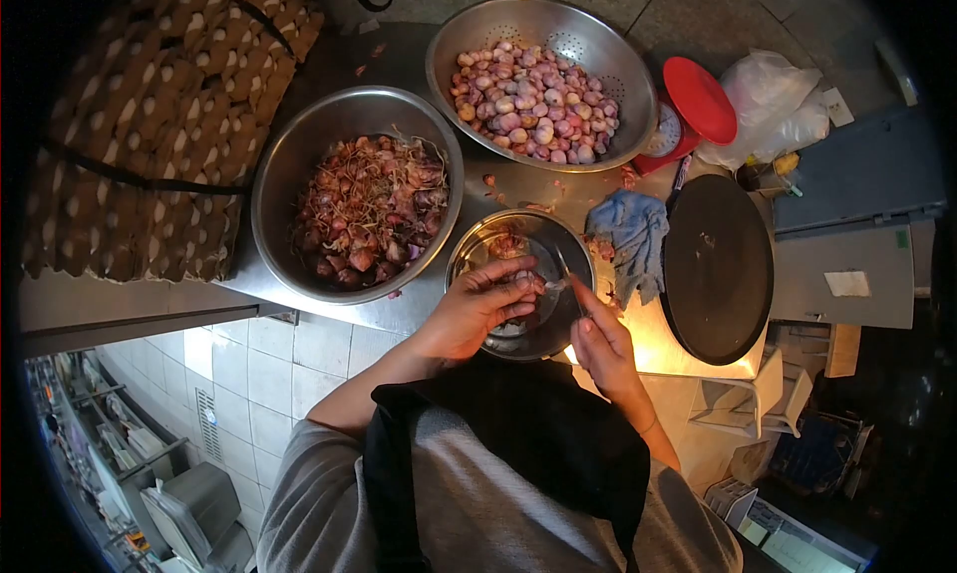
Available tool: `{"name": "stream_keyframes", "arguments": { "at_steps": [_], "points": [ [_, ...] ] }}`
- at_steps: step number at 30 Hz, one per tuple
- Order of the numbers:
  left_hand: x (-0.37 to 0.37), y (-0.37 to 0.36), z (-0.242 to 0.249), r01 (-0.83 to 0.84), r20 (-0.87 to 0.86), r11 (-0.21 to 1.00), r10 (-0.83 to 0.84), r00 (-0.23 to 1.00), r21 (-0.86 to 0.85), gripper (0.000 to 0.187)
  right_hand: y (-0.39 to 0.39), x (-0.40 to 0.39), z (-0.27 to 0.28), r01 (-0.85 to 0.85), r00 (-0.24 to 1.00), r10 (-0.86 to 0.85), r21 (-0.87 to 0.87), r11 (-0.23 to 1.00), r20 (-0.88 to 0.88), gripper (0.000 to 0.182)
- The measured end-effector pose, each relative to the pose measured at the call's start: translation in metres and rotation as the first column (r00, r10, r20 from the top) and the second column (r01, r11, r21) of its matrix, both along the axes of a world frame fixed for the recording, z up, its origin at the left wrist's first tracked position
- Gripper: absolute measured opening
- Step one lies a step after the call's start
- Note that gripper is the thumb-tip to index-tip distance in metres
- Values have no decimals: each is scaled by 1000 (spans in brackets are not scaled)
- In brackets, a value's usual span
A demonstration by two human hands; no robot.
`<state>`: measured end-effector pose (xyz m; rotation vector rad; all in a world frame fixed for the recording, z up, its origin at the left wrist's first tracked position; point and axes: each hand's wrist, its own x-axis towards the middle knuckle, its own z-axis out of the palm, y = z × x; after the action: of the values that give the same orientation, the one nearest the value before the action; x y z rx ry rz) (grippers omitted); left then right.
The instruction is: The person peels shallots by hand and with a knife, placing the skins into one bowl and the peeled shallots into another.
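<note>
Pinching shallot (539,285) in left hand (488,302), gripping knife (563,262) in right hand (600,339), above bowl (548,326); risking cuts through blade slippage.

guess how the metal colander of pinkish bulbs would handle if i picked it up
The colander would probably feel heavy, given the many bulbs piled inside. Those bulbs look loose and rounded, so they may roll if it tilts. Its metal wall suggests it should stay stiff.

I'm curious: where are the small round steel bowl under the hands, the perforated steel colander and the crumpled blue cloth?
Small round steel bowl (550,234): head view, bare inner wall.
Perforated steel colander (568,45): head view, perforated inner wall.
Crumpled blue cloth (628,234): head view, middle of its folds.
</note>
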<state>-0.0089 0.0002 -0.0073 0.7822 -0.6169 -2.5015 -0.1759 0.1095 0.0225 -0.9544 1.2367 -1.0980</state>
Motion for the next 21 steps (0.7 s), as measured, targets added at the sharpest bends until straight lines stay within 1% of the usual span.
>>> {"name": "stream_keyframes", "arguments": {
  "at_steps": [3,5,7,11,13,14,17,20,21],
  "points": [
    [0,3,0,-40,11,999,40,999,-23,32,-1,11,7,-29,1000,29,60,998,-10,47],
    [1,5,-2,-66,-3,997,66,998,-29,29,-1,12,2,-34,999,35,66,997,-20,46],
    [1,6,-1,-53,-9,996,53,999,-72,27,-3,12,1,-36,999,37,68,997,-16,45],
    [5,4,8,-7,-38,990,2,999,-139,27,-7,7,-1,32,999,-29,63,997,-45,43],
    [6,2,12,18,-74,995,-26,997,-100,27,-8,5,-1,90,994,-87,43,995,-73,43],
    [7,1,13,31,-92,996,-39,995,-80,27,-6,-1,-4,71,996,-69,56,996,-49,42],
    [9,-2,16,33,-134,999,-31,990,12,27,-11,9,15,185,981,-184,20,983,-55,42],
    [7,-1,15,-24,-170,999,30,985,36,26,-8,6,12,142,984,-138,28,989,-114,44],
    [7,-1,13,-27,-161,999,30,987,23,26,-7,4,7,86,985,-83,14,996,-148,44]
  ]
}}
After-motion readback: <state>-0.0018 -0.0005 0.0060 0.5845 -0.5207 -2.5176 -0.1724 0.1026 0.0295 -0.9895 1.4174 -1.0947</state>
